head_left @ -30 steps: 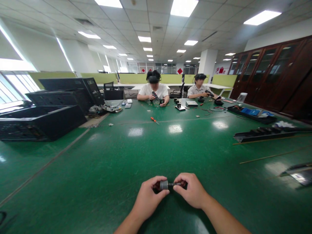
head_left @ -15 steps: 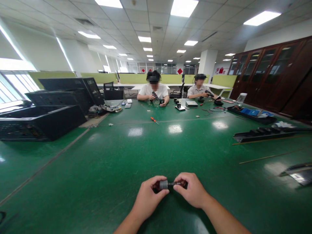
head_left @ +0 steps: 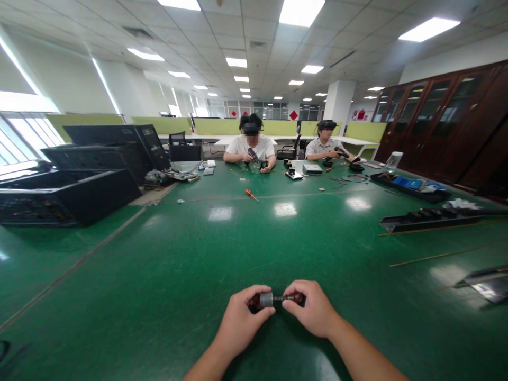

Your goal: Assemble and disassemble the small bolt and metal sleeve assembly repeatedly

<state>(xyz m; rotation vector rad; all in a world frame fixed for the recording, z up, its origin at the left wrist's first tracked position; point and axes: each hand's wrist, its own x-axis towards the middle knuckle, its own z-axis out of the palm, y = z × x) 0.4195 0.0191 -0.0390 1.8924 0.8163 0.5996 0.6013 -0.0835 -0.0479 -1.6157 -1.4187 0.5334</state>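
Note:
Low in the view, a short grey cylinder point(head_left: 266, 300) lies on its side between the thumb and fingers of my left hand point(head_left: 244, 313). A thin dark shaft point(head_left: 279, 299) runs out of the cylinder's right end. My right hand point(head_left: 311, 307) pinches that shaft near its far end, and its fingertips cover part of it. The two hands are a small gap apart, with the bare middle of the shaft showing between them. Both are close over the green tabletop point(head_left: 254, 248); whether the part touches it, I cannot tell.
An orange screwdriver point(head_left: 250, 194) lies farther up the table. Black computer cases point(head_left: 79, 198) stand at the left. On the right are a black tray point(head_left: 413, 185), a black metal channel point(head_left: 428, 218) and thin rods. Two people point(head_left: 250, 143) sit across, each holding a power tool.
The view has shifted very slightly. Both hands keep the same hold on the cylinder and shaft, with no clear movement.

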